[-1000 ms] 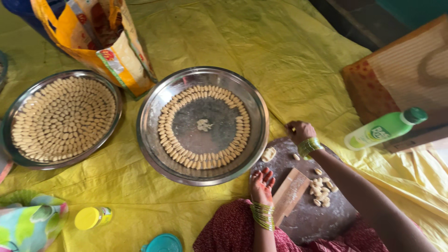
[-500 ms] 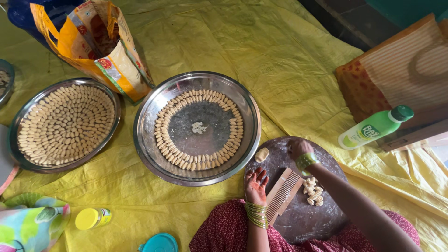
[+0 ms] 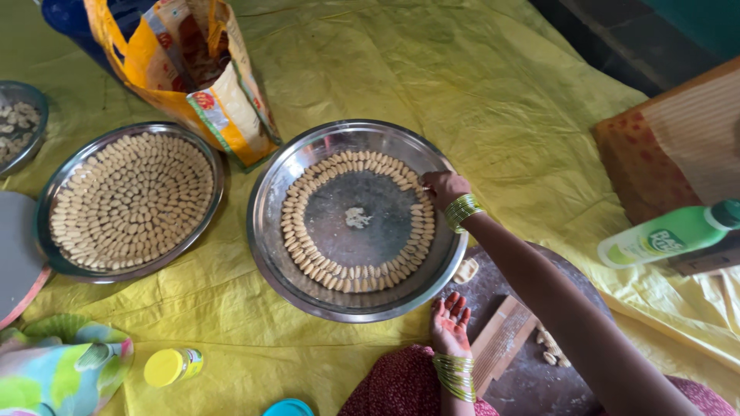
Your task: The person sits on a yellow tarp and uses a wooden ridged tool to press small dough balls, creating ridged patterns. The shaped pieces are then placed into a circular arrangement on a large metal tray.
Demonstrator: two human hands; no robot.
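- Steel tray [image 3: 271, 231], centre of frame: round, shallow, on a yellow sheet [image 3: 493, 100]; a double ring of small pale dough pieces [image 3: 351, 275] lines its floor, with one small clump at the middle.
- Right hand [image 3: 442, 187], centre right: reaches over the tray's right rim, fingertips pinched together at the ring's upper right. A piece between them is probable, but too small to tell.
- Left hand [image 3: 449, 323], lower centre: lies palm up, fingers spread and holding nothing, just beside the tray's lower rim and a ridged wooden board [image 3: 502, 339].
- Handling, as judged: each piece looks light, soft and easily dented, possibly tacky. A fingertip pinch across the short sides seems safest, with little pressure, so the ridged surface is not flattened.
- Loose pieces [image 3: 549, 347], lower right: lie on a dark round slab [image 3: 532, 385] beside the board.
- Second tray [image 3: 210, 166], left: filled with the same pieces.
- Bag [image 3: 193, 69], upper left; green bottle [image 3: 663, 239], right edge; yellow-capped jar [image 3: 171, 367], lower left.
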